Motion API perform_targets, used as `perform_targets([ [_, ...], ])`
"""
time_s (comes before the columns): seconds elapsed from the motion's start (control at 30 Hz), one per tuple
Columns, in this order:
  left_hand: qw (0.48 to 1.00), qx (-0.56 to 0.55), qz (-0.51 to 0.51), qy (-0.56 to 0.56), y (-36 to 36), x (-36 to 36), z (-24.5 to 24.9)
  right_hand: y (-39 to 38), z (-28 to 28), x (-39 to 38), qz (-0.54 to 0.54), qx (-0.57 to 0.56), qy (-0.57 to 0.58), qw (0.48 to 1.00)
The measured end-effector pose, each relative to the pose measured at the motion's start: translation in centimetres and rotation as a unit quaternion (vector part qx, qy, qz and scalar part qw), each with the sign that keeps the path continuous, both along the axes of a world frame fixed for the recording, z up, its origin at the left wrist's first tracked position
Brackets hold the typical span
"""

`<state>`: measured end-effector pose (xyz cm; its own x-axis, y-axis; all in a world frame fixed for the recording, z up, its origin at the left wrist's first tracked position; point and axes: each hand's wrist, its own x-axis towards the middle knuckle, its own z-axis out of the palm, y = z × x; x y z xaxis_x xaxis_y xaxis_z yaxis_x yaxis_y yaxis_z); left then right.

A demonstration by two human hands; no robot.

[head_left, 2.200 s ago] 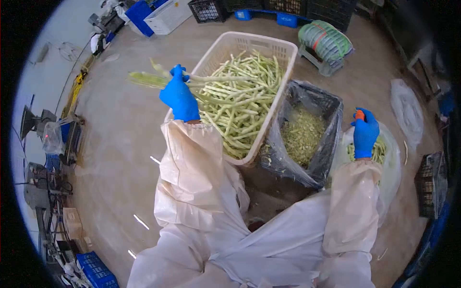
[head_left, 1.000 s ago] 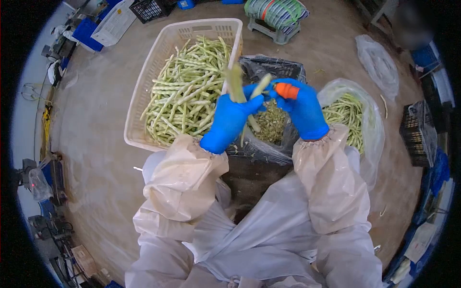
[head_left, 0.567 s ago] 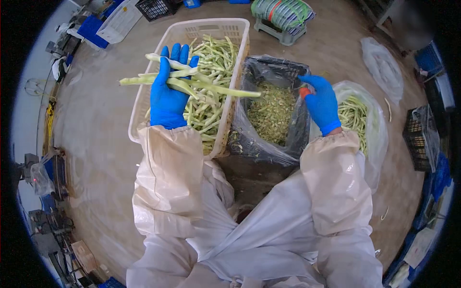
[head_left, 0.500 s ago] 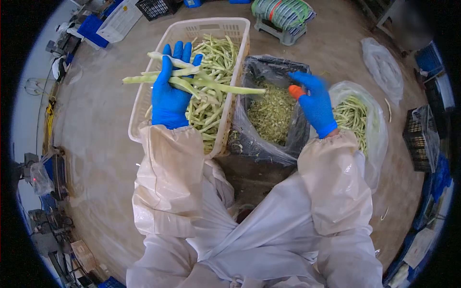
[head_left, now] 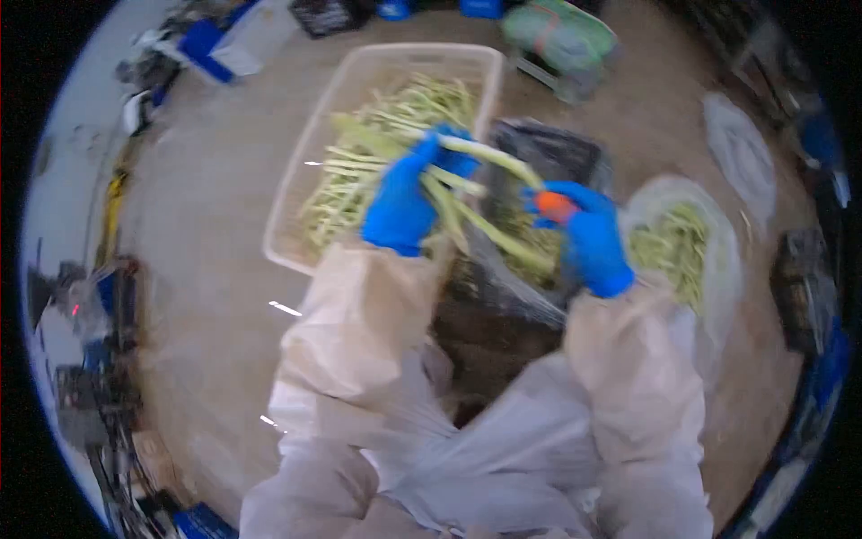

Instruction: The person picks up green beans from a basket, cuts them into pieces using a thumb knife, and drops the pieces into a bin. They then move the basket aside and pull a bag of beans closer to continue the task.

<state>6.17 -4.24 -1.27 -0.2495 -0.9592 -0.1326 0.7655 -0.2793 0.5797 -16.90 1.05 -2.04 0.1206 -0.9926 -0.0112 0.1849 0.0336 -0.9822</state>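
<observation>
Through my head view, I have the left hand in a blue glove over the near right side of the off-white plastic crate, its fingers closed around several long, pale-green bean pods. The pods fan out rightward above the black bin lined with dark plastic film. One arches to the fingertips of the right hand in a blue glove, which wears a bright orange cap-like piece near the thumb. I cannot tell whether those right fingers pinch the pod or merely meet it; motion blur hides the contact.

My worry is the loose, splayed bunch: uneven grip could let a lower pod slide into the bin. Pulling hard on the arched pod might snap it, and crossed pods could snag the right fingers.
</observation>
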Motion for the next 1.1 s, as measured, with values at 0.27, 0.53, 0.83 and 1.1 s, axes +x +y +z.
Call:
perform_targets([
  [0.27, 0.853, -0.192, 0.04, -0.484, 3.0, -4.1, 2.3, 0.0, 0.7, -1.7, -0.065, -0.239, 0.413, 0.876],
  [0.53, 0.661, -0.372, 0.062, -0.649, 4.5, -5.5, -0.9, 1.4, 1.4, 0.1, -0.046, -0.323, 0.448, 0.833],
  [0.83, 0.791, -0.236, 0.134, -0.549, 3.7, -5.1, 2.8, 0.5, 1.7, 0.1, -0.086, -0.048, 0.151, 0.984],
  [1.1, 0.883, -0.125, 0.369, -0.263, -1.4, 9.1, 4.7, -1.7, -0.7, -4.0, -0.209, -0.094, 0.361, 0.904],
])
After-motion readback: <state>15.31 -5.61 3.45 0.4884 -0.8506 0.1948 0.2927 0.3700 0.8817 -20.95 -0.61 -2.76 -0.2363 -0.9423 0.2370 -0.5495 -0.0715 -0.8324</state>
